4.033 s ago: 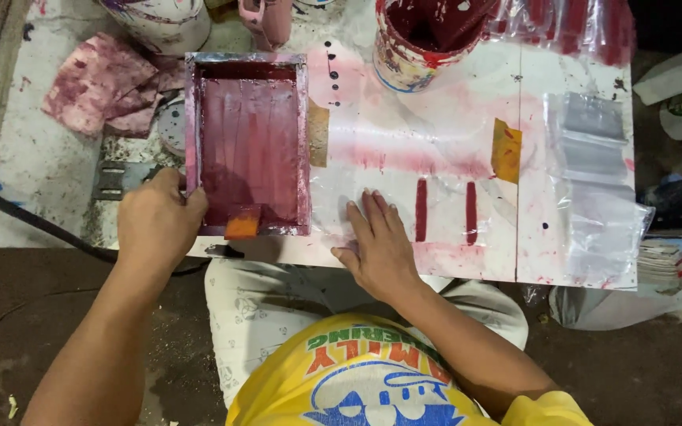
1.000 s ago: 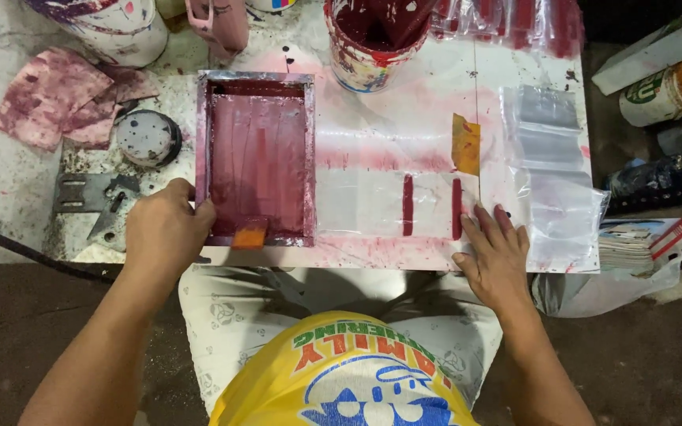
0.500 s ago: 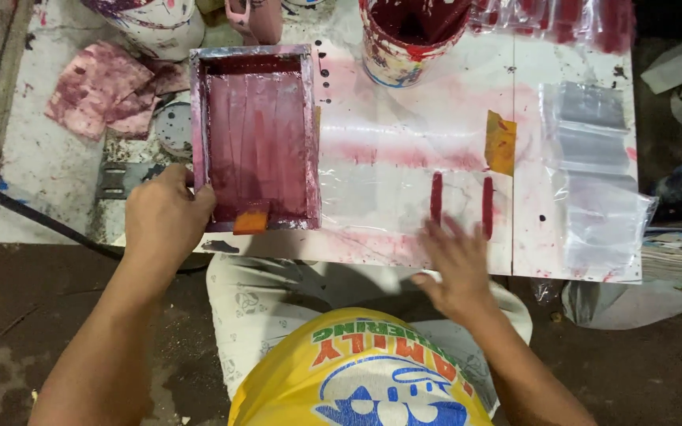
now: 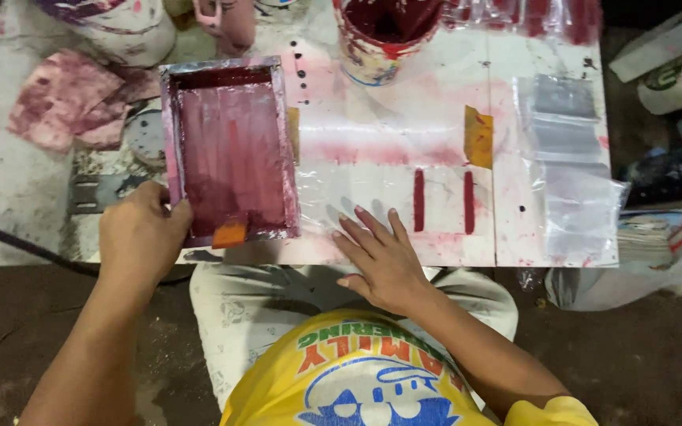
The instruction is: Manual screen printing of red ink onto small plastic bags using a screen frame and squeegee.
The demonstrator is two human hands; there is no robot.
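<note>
Dark-red streaked screen frame (image 4: 230, 154), white pink-smeared table (image 4: 388, 126), two red stripes (image 4: 418, 200).

On our table (image 4: 388, 118), the printing frame (image 4: 230, 150) lies left, the ink bucket (image 4: 384, 31) behind, plastic bags (image 4: 570, 166) right.

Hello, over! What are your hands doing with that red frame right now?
Left hand gripping the red-stained frame at its near-left corner. Right hand flat, fingers spread, on the clear sheet. Paint can behind, well apart.
</note>
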